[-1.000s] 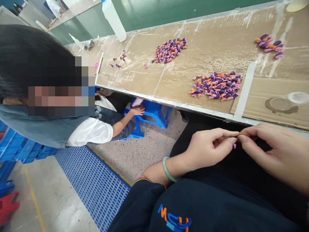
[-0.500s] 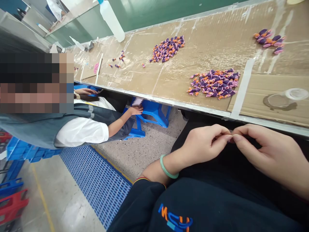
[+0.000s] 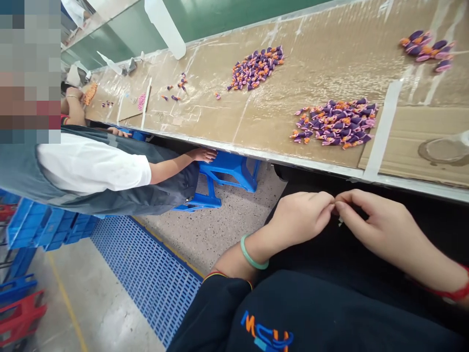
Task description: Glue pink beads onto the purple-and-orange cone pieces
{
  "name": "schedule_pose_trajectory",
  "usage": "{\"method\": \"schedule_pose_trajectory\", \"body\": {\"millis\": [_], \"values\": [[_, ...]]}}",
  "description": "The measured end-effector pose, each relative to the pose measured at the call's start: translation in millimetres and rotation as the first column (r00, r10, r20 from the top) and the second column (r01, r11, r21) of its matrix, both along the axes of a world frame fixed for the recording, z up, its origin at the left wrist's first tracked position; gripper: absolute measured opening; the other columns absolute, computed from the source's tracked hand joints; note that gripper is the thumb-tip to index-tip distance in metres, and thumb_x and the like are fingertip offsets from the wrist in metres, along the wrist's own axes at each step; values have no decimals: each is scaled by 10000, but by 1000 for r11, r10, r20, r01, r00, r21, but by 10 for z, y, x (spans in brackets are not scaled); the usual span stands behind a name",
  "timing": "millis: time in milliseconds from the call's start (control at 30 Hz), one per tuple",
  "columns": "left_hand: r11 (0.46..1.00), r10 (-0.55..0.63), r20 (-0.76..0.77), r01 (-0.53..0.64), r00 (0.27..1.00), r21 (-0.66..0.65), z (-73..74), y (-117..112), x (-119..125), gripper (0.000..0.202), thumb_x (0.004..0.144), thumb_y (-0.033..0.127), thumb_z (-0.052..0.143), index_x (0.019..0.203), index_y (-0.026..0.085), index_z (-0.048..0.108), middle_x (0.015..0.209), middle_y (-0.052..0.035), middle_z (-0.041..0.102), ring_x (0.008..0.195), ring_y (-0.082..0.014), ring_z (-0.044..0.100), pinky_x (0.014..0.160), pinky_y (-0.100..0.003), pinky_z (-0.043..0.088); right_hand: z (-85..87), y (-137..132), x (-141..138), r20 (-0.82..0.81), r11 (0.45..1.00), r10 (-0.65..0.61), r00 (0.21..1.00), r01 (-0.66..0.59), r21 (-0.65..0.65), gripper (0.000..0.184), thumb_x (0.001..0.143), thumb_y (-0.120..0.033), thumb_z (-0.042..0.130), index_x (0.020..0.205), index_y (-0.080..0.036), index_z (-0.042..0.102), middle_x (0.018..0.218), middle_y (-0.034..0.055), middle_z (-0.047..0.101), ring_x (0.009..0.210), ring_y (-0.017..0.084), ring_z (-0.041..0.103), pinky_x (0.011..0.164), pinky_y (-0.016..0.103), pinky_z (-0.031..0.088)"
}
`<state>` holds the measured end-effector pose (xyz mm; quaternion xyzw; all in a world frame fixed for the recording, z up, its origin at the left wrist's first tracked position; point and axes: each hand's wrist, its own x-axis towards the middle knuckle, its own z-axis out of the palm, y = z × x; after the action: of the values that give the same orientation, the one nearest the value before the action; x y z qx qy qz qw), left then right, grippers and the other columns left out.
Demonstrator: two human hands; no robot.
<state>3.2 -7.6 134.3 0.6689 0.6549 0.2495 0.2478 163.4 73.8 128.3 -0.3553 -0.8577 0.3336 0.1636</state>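
**Drop risk:** likely the main failure: the small pale piece (image 3: 340, 221) is tiny and held only at the fingertips, so a slip or a loosened pinch could send it into the dark trousers (image 3: 330, 261) below, where it would be hard to spot.
**Left hand:** left hand (image 3: 298, 218) nearly closed, fingertips (image 3: 328, 204) meeting the right hand's; jade bangle (image 3: 252, 254) on the wrist.
**Right hand:** right hand (image 3: 381, 230) curled in a similar near-closed pinch; red wrist cord (image 3: 449, 293) visible.
**Hold:** tips touching, almost no gap. The piece sits at the join, mostly hidden — can't tell which hand has hold of it, or its full shape.
**Bench:** aluminium-edged workbench (image 3: 256, 157), just beyond the hands, carrying loose piles of purple-and-orange moulded pieces (image 3: 335, 124) on a plastic-covered surface.
**Nearby:** co-worker's hand (image 3: 201, 155) at the bench edge, above a blue plastic stool (image 3: 227, 171) — well apart from the pinch. Blue floor grating (image 3: 146, 278) lies to the left.
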Motion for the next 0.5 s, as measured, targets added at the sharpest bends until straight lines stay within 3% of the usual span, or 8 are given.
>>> {"method": "schedule_pose_trajectory", "body": {"millis": [100,200,367,500], "values": [[1000,0,-29,0,1000,-15,-33,-19,-58,234,997,225,443,889,172,644,840,-65,725,814,-201,686,727,-296,479,-25,-23,-78,-27,994,-1,1000,-2,-107,250,908,-390,513,777,-210,627,683,20,665,580,184,606,538,298,460],[999,39,70,-41,997,20,-2,-32,-82,179,959,209,499,850,176,637,780,-37,704,749,-166,654,708,-271,470,81,-28,-128,-124,980,1,992,-26,-199,251,919,-376,514,759,-207,609,667,12,646,573,164,580,547,282,443],[986,109,379,-147,919,73,156,32,-95,140,909,195,551,800,177,637,688,9,650,584,-99,550,578,-214,421,307,42,-126,-300,930,-19,954,-93,-355,231,942,-317,514,740,-214,558,690,2,638,622,151,591,604,269,469],[989,93,384,-130,919,72,279,95,-62,137,901,166,545,802,175,640,678,17,639,547,-87,509,542,-210,394,360,86,-48,-325,915,-22,945,-112,-387,230,960,-292,499,746,-214,534,718,3,635,646,151,584,620,273,472]]}}
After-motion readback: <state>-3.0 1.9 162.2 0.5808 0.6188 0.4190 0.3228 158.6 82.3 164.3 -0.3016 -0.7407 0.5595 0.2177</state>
